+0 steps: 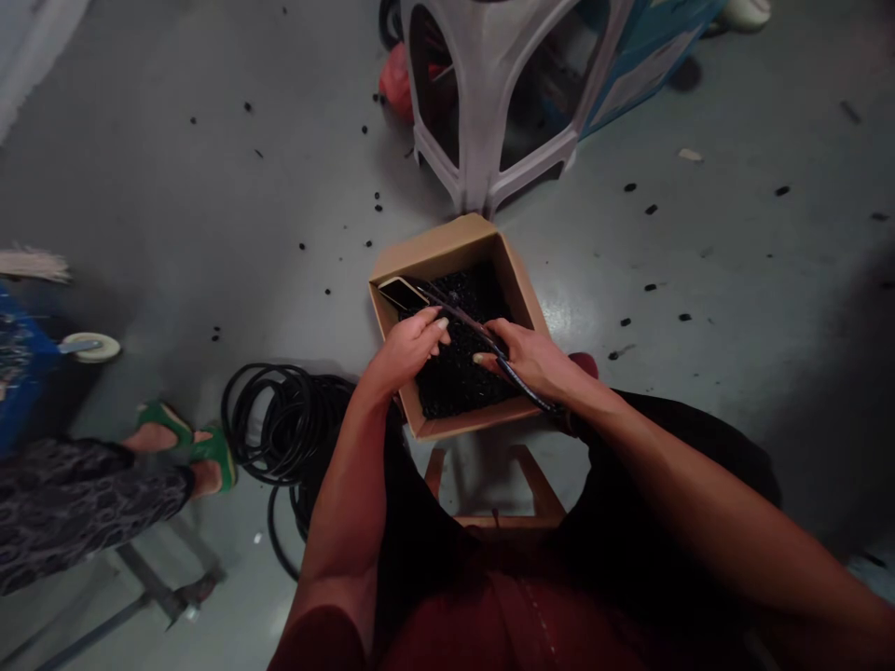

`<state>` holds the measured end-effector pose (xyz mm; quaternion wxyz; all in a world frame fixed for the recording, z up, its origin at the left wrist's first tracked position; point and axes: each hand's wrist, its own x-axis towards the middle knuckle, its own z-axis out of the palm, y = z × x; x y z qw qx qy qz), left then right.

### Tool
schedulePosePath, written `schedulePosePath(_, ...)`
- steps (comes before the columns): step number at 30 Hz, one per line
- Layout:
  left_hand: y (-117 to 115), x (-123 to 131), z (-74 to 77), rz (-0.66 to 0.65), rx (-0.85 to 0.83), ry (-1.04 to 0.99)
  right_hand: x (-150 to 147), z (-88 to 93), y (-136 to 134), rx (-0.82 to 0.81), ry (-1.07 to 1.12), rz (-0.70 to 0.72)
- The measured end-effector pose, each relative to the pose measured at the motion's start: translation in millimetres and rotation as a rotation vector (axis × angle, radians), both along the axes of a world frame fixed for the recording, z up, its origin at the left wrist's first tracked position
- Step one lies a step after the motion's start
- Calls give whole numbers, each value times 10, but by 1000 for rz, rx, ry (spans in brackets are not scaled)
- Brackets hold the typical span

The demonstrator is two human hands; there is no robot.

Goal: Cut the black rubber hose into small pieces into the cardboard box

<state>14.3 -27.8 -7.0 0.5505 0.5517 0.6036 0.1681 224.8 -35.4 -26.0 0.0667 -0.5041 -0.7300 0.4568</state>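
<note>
A brown cardboard box (518, 280) sits in front of my knees, filled with small black pieces (458, 373). My left hand (407, 345) hovers over the box's left side, fingers curled round the near part of a thin black hose (447, 308). My right hand (532, 359) is closed on the same hose, which runs from a dark flat tool (402, 293) at the box's left rim, under my right palm and past my wrist.
A coil of black hose (280, 429) lies on the grey floor to the left. Another person's leg and green sandal (210, 452) are at left. A white plastic stool (489, 93) stands behind the box. Black bits are scattered over the floor.
</note>
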Motion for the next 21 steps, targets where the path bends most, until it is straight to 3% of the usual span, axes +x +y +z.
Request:
schedulePosePath(6, -8, 41, 57, 140, -98, -234, -4, 34, 20, -9, 52, -82)
schedulePosePath(11, -11, 46, 117, 127, -84, -277, 8, 39, 14, -9, 63, -97)
schedulePosePath(15, 4, 14, 80, 91, -16, -207, 23, -37, -7, 51, 68, -64)
schedulePosePath(21, 23, -3, 69, -18, 62, 84, 24, -87, -30, 84, 20, 0)
